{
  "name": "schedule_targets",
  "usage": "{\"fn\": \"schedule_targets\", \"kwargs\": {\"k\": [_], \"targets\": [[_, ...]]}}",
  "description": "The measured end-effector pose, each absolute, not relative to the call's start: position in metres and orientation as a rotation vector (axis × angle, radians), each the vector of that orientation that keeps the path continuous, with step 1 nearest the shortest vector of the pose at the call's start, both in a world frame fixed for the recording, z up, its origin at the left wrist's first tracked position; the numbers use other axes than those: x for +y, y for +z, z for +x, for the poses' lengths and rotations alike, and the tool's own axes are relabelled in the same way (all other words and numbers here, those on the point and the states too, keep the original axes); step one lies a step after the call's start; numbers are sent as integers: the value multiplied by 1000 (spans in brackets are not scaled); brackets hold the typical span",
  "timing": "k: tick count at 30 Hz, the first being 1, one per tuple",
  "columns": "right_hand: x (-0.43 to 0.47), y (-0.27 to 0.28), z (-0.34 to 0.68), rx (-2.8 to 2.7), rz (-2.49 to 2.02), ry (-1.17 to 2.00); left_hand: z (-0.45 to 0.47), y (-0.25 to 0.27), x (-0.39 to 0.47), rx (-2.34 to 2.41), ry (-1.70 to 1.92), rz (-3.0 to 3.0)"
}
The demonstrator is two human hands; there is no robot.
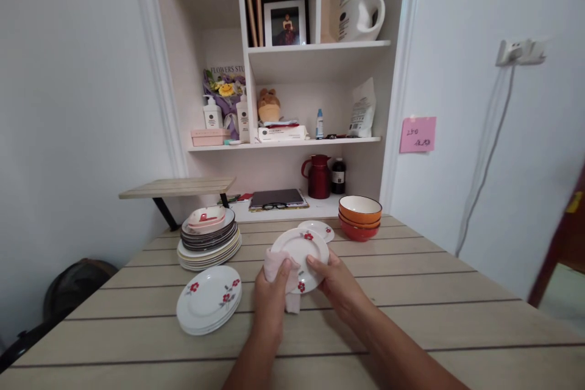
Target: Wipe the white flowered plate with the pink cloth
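A white plate with red flowers (304,250) is held tilted above the table between both hands. My left hand (273,289) is closed on a pale pink cloth (276,261), pressing it over the plate's left rim. At the plate's right rim, my right hand (337,280) grips with the thumb on top and the fingers beneath. Behind it, another small flowered plate (322,230) lies on the table. To the left sits a low stack of matching flowered plates (208,301).
A taller stack of plates (210,241) topped by a pink dish (206,217) stands at the back left. Stacked orange and red bowls (359,219) are at the back right. Beyond the slatted table (402,323), a shelf holds a red jug (319,177) and a closed laptop (276,197).
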State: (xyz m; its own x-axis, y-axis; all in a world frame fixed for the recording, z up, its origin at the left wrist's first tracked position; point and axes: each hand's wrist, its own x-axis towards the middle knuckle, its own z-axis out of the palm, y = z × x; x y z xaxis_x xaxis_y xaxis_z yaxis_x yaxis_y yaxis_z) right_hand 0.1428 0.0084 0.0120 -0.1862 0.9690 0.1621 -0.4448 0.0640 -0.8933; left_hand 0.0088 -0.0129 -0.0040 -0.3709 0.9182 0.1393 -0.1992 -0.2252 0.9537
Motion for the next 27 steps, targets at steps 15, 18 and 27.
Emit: {"fn": "schedule_targets", "kwargs": {"k": [15, 18, 27], "targets": [[21, 17, 166, -1674, -999, 521, 9, 5, -17, 1381, 1878, 1341], [20, 18, 167, -1712, -993, 384, 8, 2, -16, 1351, 1887, 1370], [17, 25, 180, -1910, -1122, 47, 2, -4, -16, 1434, 1826, 1858]]}}
